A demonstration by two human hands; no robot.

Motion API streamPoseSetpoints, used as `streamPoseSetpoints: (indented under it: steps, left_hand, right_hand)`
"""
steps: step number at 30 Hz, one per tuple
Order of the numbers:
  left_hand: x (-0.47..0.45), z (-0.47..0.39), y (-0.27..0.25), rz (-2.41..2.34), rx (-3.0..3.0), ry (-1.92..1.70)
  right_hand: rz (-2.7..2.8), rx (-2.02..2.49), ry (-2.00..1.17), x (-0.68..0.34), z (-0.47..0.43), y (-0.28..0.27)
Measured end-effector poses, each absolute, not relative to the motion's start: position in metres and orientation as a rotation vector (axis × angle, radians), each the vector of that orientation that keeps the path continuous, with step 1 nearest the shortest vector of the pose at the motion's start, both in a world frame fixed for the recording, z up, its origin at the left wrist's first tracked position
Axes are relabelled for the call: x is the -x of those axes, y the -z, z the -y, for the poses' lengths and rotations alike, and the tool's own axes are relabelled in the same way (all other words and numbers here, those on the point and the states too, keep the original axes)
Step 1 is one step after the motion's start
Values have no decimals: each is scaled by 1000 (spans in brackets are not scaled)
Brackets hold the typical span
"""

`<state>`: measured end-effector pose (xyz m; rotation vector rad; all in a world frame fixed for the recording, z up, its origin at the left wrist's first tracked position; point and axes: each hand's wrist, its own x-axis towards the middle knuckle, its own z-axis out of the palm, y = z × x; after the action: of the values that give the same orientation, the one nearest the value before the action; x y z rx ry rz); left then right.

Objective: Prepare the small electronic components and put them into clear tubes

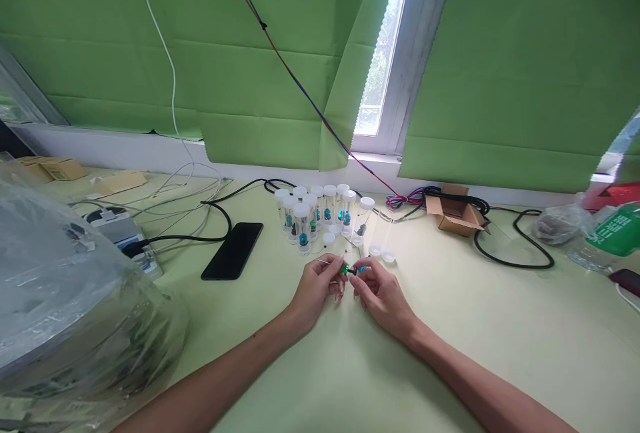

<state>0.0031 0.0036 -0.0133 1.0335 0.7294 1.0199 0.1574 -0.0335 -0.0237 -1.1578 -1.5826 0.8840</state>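
Pinch on both sides: the left hand (pixel 313 289) has a small green piece (pixel 345 269) between thumb and finger, the right hand (pixel 383 291) a black piece (pixel 353 271) just beside it (whether the two are joined, I cannot tell). Both lie between the hands, neither hand clearly nearer, their line running roughly left to right. Beyond the hands, white caps (pixel 389 257) lie loose, and capped clear tubes (pixel 302 226) stand clustered.

Slender bare forearms (pixel 235 364), small dark spot (pixel 255 335) on the left

Pale table (pixel 325 379), capped vials (pixel 303 227), black phone (pixel 233 251), cardboard box (pixel 456 223)
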Motion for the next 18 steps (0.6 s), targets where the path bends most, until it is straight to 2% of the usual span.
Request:
streamPoseSetpoints:
  steps: [18]
  left_hand:
    - [-4,-3,13,-724,-1067,-993]
  right_hand:
    - [1657,1182,-845,-159,34,22]
